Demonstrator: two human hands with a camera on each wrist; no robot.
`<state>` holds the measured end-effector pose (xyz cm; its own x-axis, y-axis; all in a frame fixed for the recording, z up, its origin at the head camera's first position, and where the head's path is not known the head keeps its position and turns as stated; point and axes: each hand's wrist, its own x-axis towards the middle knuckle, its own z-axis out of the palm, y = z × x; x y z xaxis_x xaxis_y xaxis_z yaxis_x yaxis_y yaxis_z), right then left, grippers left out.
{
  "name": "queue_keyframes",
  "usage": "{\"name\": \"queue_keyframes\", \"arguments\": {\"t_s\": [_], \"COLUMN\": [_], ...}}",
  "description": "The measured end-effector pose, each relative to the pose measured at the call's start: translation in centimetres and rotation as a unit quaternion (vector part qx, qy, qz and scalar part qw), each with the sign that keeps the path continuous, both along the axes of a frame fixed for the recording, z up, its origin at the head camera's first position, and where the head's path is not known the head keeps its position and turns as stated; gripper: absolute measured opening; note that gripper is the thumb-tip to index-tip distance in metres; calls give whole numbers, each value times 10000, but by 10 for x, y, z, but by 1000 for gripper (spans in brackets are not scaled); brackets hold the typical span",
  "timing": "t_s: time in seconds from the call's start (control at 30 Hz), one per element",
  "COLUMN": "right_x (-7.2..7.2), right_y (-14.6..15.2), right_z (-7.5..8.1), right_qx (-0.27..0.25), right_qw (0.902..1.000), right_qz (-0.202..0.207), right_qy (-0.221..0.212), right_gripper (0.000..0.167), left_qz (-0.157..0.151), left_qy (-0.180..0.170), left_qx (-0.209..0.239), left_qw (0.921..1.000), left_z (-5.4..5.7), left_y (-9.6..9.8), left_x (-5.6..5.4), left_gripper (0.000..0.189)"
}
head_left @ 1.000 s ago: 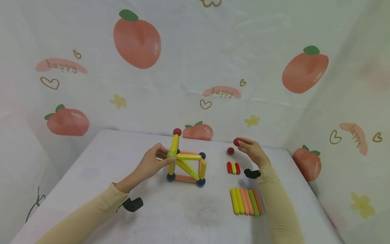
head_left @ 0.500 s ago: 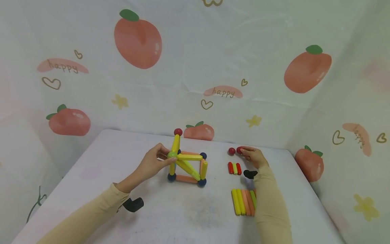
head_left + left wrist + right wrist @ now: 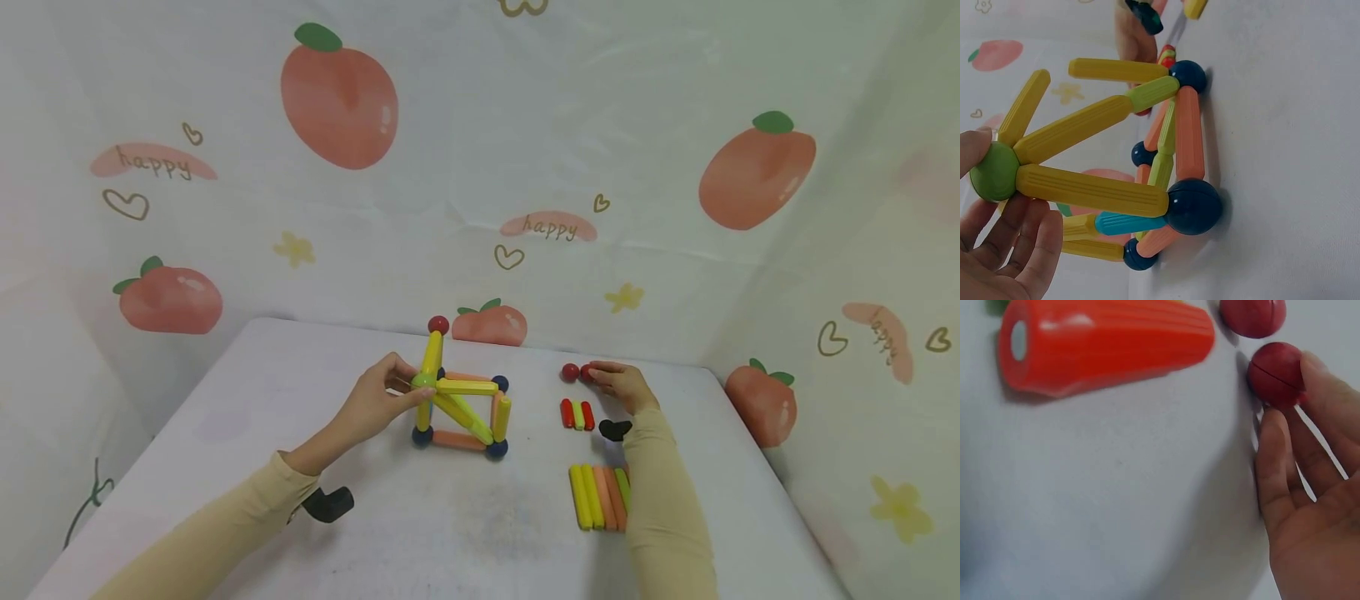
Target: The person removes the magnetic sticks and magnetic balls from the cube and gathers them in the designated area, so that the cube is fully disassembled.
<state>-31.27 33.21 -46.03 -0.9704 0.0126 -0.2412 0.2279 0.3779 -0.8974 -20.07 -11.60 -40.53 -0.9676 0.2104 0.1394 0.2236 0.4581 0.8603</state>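
My left hand (image 3: 378,396) pinches a green ball (image 3: 994,172) at a raised corner of a frame built from magnetic rods and balls. Yellow rods (image 3: 1094,190) run out from that ball, and dark blue balls (image 3: 1194,206) joined by orange rods (image 3: 1189,134) form the base on the table. A red ball (image 3: 438,325) tops one yellow rod at the back. Over on the right, my right hand (image 3: 626,386) holds a loose red ball (image 3: 1277,375) between thumb and fingers, low over the table. Right beside it lies a second red ball (image 3: 1254,315).
Three short rods (image 3: 577,414), two red and one yellow-green, lie in front of the red balls. Nearer me is a row of longer rods (image 3: 588,497) in yellow, orange and green, partly covered by my right sleeve (image 3: 667,500). A patterned cloth (image 3: 450,167) hangs behind the table.
My right hand has come down with its red ball and brought it beside the other one, edging slightly left at the end. The left hand and the frame stay put.
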Motion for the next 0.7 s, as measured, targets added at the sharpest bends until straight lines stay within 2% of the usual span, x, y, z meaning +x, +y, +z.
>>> {"name": "queue_keyframes", "arguments": {"t_s": [0.1,0.2,0.3,0.37,0.43,0.5,0.57,0.63,0.7], "right_x": [0,-1,-5,-8,-9,-5,4,16,28], "right_y": [5,8,2,-10,-31,-58,-91,-124,-155], "right_z": [4,14,35,55,78,101,121,136,143], "right_qx": [-75,-262,-448,-522,-454,-208,254,911,1456], "right_qw": [10000,9980,9907,9877,9876,9862,9756,9508,9149], "right_qz": [-10,-387,-709,-500,13,789,1662,2566,3383], "right_qy": [55,415,1070,1388,1504,1443,1413,1478,1654], "right_gripper": [56,56,55,54,51,47,43,37,34], "left_qz": [8,3,7,-5,7,-2,-20,-25,-21], "left_qy": [-5,27,51,70,48,32,32,25,28], "left_qx": [-15,-34,-32,-42,-21,-5,11,30,12], "left_qw": [10000,10000,10000,10000,10000,10000,10000,10000,10000], "left_z": [1,1,0,-1,-1,-1,-1,-1,0], "left_y": [1,0,0,0,0,0,0,0,0], "left_x": [1,1,0,0,0,-1,-1,-1,-2], "left_gripper": [40,41,41,41,41,41,41,40,40]}}
